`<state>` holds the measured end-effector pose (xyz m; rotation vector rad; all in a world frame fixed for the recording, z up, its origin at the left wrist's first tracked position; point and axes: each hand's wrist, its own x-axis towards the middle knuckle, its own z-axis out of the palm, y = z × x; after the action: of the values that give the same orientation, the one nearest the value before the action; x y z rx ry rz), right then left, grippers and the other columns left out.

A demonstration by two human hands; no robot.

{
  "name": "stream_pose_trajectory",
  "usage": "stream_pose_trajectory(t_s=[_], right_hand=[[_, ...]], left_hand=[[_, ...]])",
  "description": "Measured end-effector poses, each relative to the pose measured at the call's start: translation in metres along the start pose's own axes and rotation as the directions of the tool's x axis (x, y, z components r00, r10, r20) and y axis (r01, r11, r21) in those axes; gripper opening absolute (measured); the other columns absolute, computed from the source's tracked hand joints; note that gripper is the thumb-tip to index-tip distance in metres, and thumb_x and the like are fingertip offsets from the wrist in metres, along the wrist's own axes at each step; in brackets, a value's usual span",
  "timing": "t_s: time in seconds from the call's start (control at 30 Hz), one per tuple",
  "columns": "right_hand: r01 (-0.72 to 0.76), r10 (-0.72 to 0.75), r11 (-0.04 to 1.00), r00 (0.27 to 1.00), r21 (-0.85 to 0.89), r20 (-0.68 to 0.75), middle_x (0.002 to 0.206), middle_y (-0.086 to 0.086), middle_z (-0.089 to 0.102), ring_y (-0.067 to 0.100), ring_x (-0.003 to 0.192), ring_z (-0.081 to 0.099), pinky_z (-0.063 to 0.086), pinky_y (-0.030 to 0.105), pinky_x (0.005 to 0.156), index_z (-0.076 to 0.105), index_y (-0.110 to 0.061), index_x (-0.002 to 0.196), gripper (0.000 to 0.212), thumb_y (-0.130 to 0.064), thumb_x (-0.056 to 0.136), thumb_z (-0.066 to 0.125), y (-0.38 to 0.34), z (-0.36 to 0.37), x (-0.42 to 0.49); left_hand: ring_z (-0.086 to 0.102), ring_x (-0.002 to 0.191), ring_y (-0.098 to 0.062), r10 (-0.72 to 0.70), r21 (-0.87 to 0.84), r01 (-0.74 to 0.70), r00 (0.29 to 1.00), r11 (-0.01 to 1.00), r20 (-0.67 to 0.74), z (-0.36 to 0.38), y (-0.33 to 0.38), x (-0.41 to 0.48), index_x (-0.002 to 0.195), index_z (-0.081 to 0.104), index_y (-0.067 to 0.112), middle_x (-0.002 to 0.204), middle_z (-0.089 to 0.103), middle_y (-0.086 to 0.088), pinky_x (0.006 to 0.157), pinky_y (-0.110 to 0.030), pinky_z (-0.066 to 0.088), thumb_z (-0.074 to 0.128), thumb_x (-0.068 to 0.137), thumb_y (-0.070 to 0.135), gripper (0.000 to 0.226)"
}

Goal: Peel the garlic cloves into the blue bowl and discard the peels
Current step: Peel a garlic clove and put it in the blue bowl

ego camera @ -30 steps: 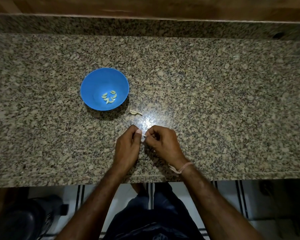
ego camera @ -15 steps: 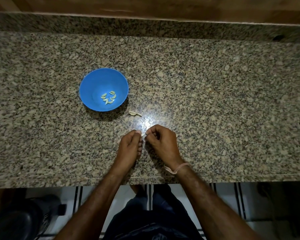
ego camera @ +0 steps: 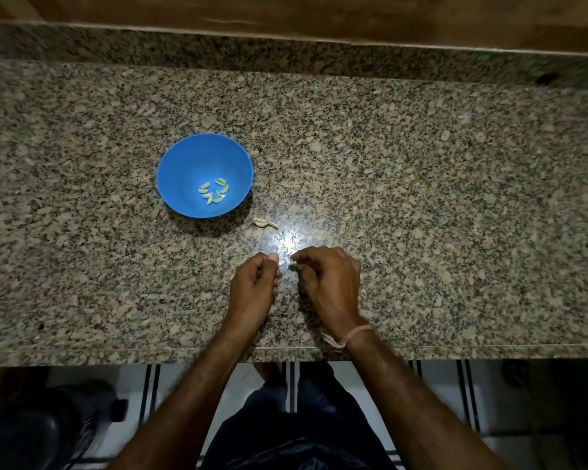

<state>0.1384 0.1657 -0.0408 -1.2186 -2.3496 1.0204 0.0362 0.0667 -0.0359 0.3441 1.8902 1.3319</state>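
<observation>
In blue bowl [ego camera: 190,157] six peeled cloves [ego camera: 213,198]; one loose clove [ego camera: 264,223]; one held clove [ego camera: 281,262].

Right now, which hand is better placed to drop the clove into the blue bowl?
Left, likely. The left hand pinches the pale clove and sits nearer the blue bowl; the right hand is farther.

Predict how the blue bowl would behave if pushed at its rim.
The blue bowl looks like thin plastic, so probably light. Holding just a few garlic cloves, it would likely slide on the glossy counter. Its tapered sides suggest it could tip.
</observation>
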Motion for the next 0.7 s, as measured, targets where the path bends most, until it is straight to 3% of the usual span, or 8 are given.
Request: stream_pose_trajectory(t_s=[0.07, 0.13, 0.23, 0.37, 0.5, 0.7], right_hand=[[-0.055, 0.047, 0.979, 0.998, 0.195, 0.043, 0.092, -0.019, 0.075, -0.001, 0.086, 0.068, 0.053, 0.029, 0.089, 0.080, -0.026, 0.103, 0.013, -0.018, 0.094, 0.076, -0.002, -0.002, 0.000], [-0.114, 0.078, 0.921, 0.991, 0.371, 0.111, 0.092, -0.013, 0.078, 0.001, 0.087, 0.073, 0.058, 0.022, 0.080, 0.080, -0.020, 0.104, 0.012, -0.017, 0.093, 0.078, -0.005, -0.004, -0.001], [-0.090, 0.045, 0.888, 0.993, 0.451, 0.109, 0.090, -0.009, 0.078, 0.009, 0.088, 0.075, 0.063, 0.034, 0.082, 0.080, -0.016, 0.100, 0.008, -0.016, 0.092, 0.079, -0.008, -0.004, -0.002], [-0.079, 0.052, 0.894, 0.996, 0.440, 0.072, 0.085, -0.010, 0.076, 0.010, 0.084, 0.073, 0.062, 0.041, 0.078, 0.078, -0.018, 0.093, 0.004, -0.015, 0.091, 0.080, -0.010, -0.001, -0.004], [-0.039, 0.012, 0.919, 0.997, 0.393, 0.073, 0.086, -0.009, 0.073, 0.013, 0.085, 0.070, 0.059, 0.046, 0.077, 0.074, -0.021, 0.093, 0.002, -0.022, 0.094, 0.073, -0.007, 0.003, -0.003], [0.010, -0.056, 0.970, 0.981, 0.241, 0.186, 0.089, -0.010, 0.064, 0.013, 0.083, 0.059, 0.049, 0.036, 0.070, 0.062, -0.022, 0.098, 0.006, -0.026, 0.102, 0.060, -0.002, 0.007, -0.004]], left_hand=[[0.045, 0.059, -0.019, 0.050, 0.056, -0.049, 0.999, 0.997, -0.020, -0.001, -0.002, 0.000, 0.074, 0.052, 0.015, 0.062, 0.050, -0.005, 0.056, -0.037, 0.038, 0.053, 0.106, 0.038, 0.039], [0.044, 0.059, -0.020, 0.093, 0.099, -0.089, 0.995, 0.991, -0.035, -0.002, -0.003, 0.000, 0.076, 0.053, 0.013, 0.066, 0.051, -0.019, 0.057, -0.037, 0.037, 0.054, 0.106, 0.038, 0.039], [0.046, 0.060, -0.020, 0.113, 0.125, -0.106, 0.992, 0.986, -0.050, -0.002, -0.001, -0.001, 0.075, 0.055, 0.016, 0.069, 0.054, -0.020, 0.058, -0.035, 0.038, 0.054, 0.106, 0.037, 0.037], [0.047, 0.062, -0.019, 0.062, 0.071, -0.058, 0.997, 0.996, -0.051, -0.002, 0.000, -0.004, 0.079, 0.056, 0.010, 0.065, 0.050, -0.012, 0.059, -0.036, 0.038, 0.054, 0.106, 0.039, 0.040], [0.046, 0.062, -0.018, -0.010, -0.069, 0.008, 1.000, 0.998, -0.028, 0.002, 0.007, -0.009, 0.081, 0.059, 0.005, 0.065, 0.052, -0.003, 0.054, -0.029, 0.039, 0.053, 0.107, 0.033, 0.039], [0.045, 0.058, -0.013, -0.062, -0.160, 0.059, 0.998, 0.985, -0.014, 0.004, 0.008, -0.007, 0.090, 0.059, -0.007, 0.066, 0.050, -0.006, 0.052, -0.026, 0.039, 0.052, 0.108, 0.030, 0.041]])
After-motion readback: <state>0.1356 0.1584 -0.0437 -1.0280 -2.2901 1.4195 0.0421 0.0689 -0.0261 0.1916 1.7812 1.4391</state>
